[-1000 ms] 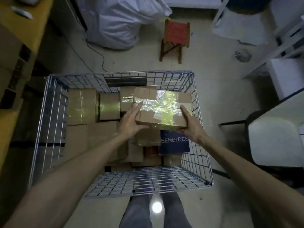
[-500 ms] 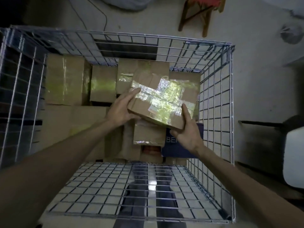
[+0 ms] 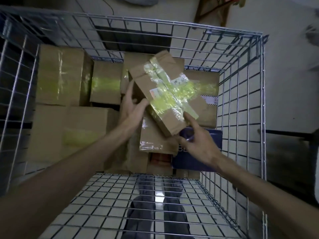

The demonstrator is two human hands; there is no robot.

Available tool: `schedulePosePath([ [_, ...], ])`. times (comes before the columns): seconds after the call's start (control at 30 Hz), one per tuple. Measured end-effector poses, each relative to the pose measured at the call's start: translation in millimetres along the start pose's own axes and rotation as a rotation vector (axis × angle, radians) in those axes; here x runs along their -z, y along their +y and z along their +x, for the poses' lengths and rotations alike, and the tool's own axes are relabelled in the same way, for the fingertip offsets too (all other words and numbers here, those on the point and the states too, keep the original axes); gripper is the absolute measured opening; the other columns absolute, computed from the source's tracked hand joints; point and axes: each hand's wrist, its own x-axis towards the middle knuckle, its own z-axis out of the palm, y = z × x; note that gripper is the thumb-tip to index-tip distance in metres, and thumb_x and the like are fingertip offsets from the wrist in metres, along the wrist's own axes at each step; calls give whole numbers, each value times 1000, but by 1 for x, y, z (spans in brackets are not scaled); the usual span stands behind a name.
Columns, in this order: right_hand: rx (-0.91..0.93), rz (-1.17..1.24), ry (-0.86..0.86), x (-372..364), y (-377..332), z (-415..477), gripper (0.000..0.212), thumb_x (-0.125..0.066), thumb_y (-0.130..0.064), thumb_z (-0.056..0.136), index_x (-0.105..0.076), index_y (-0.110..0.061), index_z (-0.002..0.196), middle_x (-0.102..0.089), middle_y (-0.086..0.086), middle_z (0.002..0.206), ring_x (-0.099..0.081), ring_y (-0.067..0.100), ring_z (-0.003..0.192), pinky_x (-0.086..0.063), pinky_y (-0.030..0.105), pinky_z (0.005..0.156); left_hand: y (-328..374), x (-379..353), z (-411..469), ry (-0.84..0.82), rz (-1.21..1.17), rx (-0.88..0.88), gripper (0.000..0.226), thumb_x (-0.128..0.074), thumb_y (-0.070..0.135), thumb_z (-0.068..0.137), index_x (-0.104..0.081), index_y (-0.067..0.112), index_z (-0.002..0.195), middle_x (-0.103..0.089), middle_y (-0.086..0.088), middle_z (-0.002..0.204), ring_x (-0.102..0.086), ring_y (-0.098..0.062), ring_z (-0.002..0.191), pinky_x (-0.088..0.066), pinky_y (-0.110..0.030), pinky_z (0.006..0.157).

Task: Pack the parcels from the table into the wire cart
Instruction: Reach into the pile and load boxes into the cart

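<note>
A brown cardboard parcel [image 3: 165, 90] crossed with shiny clear tape hangs tilted inside the wire cart [image 3: 241, 100], above other boxes. My left hand [image 3: 133, 107] grips its left edge, thumb on the side. My right hand [image 3: 196, 144] touches its lower right corner, fingers partly spread, index finger on the top face. Beneath it lie several brown parcels, such as a large one [image 3: 72, 131] at the left and one [image 3: 62, 76] at the back left, and a dark blue box [image 3: 212, 135] under my right hand.
The cart's wire walls surround the parcels on all sides; its near wall [image 3: 146, 204] is below my forearms. A wooden stool [image 3: 212, 12] stands on the floor beyond the cart. A dark strip [image 3: 284, 135] lies right of the cart.
The parcel has turned from lying crosswise to pointing diagonally away and sunk deeper into the cart. My right hand slid to its near corner and loosened. The camera has come closer.
</note>
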Motion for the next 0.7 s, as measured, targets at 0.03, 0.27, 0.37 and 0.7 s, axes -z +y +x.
schedulePosePath([
  [0.03,23,-60,-35,3,1,0,89,-70,-26,90,-12,-39,156,-49,1,146,-57,22,119,-47,39,104,0,-10,-4,-19,-13,9,92,-71,46,78,-18,42,153,-45,4,149,-50,-18,128,-42,-36,104],
  [0.27,146,-323,203,14,-8,10,38,-54,-21,98,-48,-18,136,-63,3,102,-63,20,82,-57,41,80,1,-37,-5,-66,80,29,90,-64,44,93,-4,33,158,-31,4,159,-33,-22,143,-31,-38,114],
  [0.37,107,-473,305,33,1,31,68,-61,-34,93,-30,-19,152,-47,11,114,-51,23,99,-48,36,88,2,-30,-7,-99,78,-13,88,-62,39,95,-2,34,158,-29,8,159,-31,-12,140,-28,-26,105],
  [0.7,82,-252,-59,38,24,52,131,-88,-26,71,13,-44,152,-50,15,130,-51,32,117,-38,51,108,12,-37,-26,-81,64,-127,78,-59,28,99,-8,36,157,-20,13,162,-22,-10,145,-24,-24,114],
])
